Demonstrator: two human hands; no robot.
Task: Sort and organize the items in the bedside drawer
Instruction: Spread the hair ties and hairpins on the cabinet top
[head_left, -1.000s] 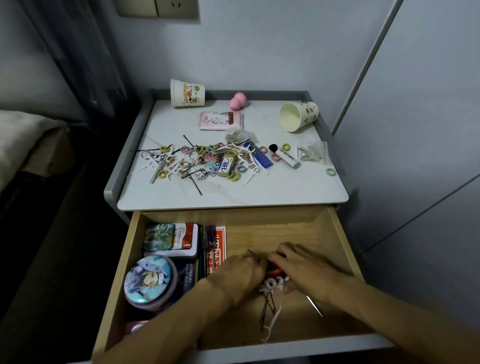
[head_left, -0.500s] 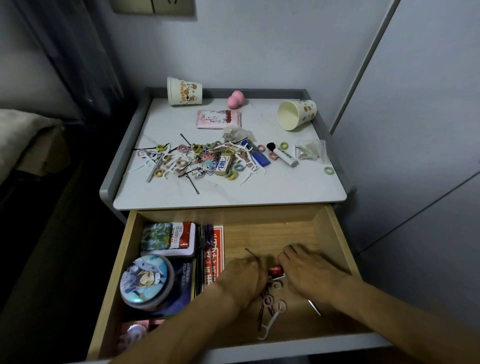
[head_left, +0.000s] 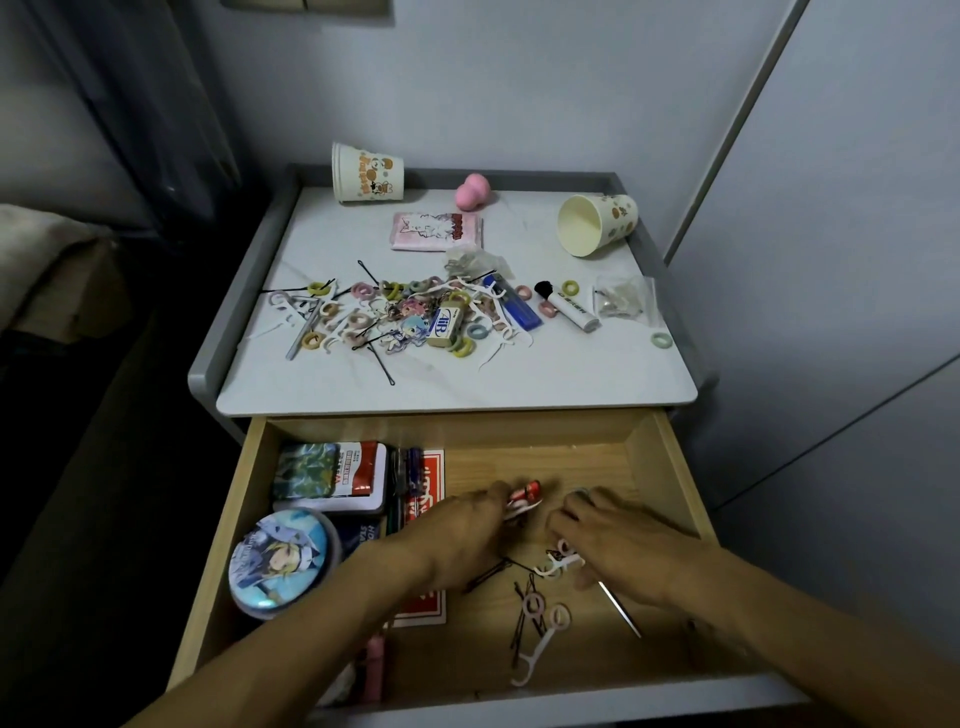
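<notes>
The left hand (head_left: 467, 540) pinches a small red and white item (head_left: 525, 493), blurred, at its fingertips. The right hand (head_left: 618, 545) is just at 3 o'clock of it, fingers bent down to the floor of the open drawer (head_left: 675, 467), and I cannot tell if it holds something. At 6 o'clock of the hands lie a white floss pick (head_left: 558, 565), bobby pins (head_left: 522, 618) and pink hair rings (head_left: 535, 603); a round tin (head_left: 283, 561) sits at 9 o'clock, and the nightstand top (head_left: 571, 374) at 12 o'clock carries a mixed pile (head_left: 415, 317).

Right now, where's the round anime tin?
Head view: the round tin sits on the left side of the open drawer, toward the front, just in front of the red-and-white box.
</notes>
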